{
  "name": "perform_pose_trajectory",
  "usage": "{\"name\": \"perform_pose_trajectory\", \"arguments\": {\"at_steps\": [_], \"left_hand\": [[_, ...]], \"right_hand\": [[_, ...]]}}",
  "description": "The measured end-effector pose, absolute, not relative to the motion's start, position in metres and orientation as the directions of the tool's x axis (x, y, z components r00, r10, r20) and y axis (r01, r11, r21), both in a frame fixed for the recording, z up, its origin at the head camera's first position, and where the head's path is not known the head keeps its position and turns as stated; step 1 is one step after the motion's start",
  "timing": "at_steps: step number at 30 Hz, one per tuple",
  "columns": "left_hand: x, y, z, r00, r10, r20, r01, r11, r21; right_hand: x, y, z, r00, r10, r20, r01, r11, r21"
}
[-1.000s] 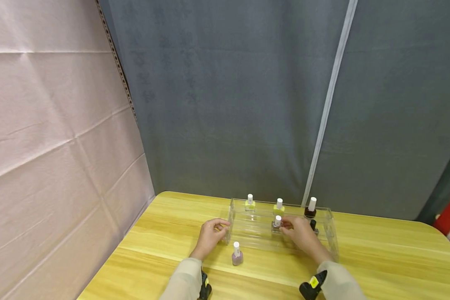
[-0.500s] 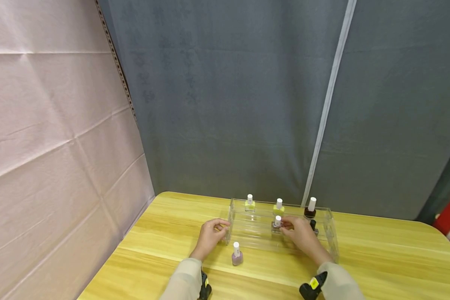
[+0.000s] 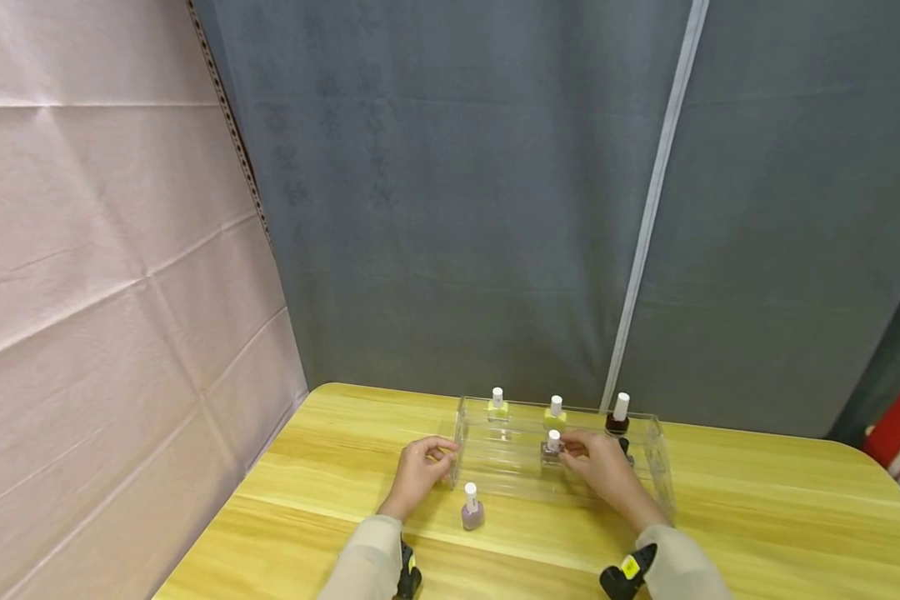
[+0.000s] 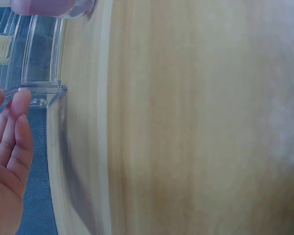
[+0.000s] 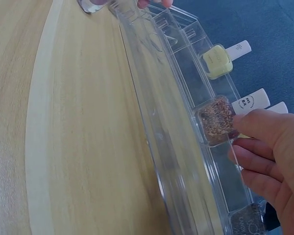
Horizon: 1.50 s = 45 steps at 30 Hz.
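My left hand (image 3: 417, 475) pinches the left end wall of a clear stepped display rack (image 4: 41, 54) between thumb and fingertips. At the middle tier, my right hand (image 3: 603, 471) pinches a glittery brown nail polish bottle (image 5: 216, 121) with a white cap; its thumb lies by the bottle's neck. That bottle stands in the rack, slightly tilted in the right wrist view. In front of the rack, a lilac nail polish bottle (image 3: 472, 514) stands upright on the table, cut off at the top of the left wrist view.
Along the top tier stand two yellow nail polish bottles, one at the left (image 3: 498, 408) and one in the middle (image 3: 556, 415), plus a dark red bottle (image 3: 618, 422). A black-capped bottle (image 5: 248, 220) is partly hidden by my right hand. A grey curtain (image 3: 450, 208) hangs behind the wooden table (image 3: 345, 417).
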<state>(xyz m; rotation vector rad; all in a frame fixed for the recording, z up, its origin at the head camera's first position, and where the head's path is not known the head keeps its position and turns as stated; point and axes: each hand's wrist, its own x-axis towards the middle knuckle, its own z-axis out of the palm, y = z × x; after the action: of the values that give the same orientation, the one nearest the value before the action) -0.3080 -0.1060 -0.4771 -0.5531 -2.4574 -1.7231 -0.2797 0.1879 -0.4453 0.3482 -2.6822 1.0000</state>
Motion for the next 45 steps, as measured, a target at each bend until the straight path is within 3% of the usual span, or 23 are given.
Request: {"name": "perform_pose_trajectory", "arguments": {"at_steps": [22, 33, 40, 45], "left_hand": [[-0.313, -0.106, -0.480, -0.940, 0.228, 0.255, 0.321, 0.329, 0.888], [-0.284, -0.100, -0.443, -0.934, 0.235, 0.270, 0.335, 0.313, 0.889], [-0.303, -0.104, -0.470, -0.937, 0.227, 0.264, 0.326, 0.304, 0.895], [-0.289, -0.101, -0.449, -0.933, 0.237, 0.272, 0.334, 0.283, 0.899]], "right_hand": [[-0.261, 0.186, -0.437, -0.925, -0.127, 0.358, -0.335, 0.718, -0.610], [-0.252, 0.166, -0.430, -0.881, -0.228, 0.414, -0.444, 0.698, -0.561], [-0.249, 0.153, -0.434, -0.850, -0.285, 0.443, -0.505, 0.682, -0.530], [-0.248, 0.147, -0.436, -0.840, -0.329, 0.432, -0.531, 0.660, -0.531]]}}
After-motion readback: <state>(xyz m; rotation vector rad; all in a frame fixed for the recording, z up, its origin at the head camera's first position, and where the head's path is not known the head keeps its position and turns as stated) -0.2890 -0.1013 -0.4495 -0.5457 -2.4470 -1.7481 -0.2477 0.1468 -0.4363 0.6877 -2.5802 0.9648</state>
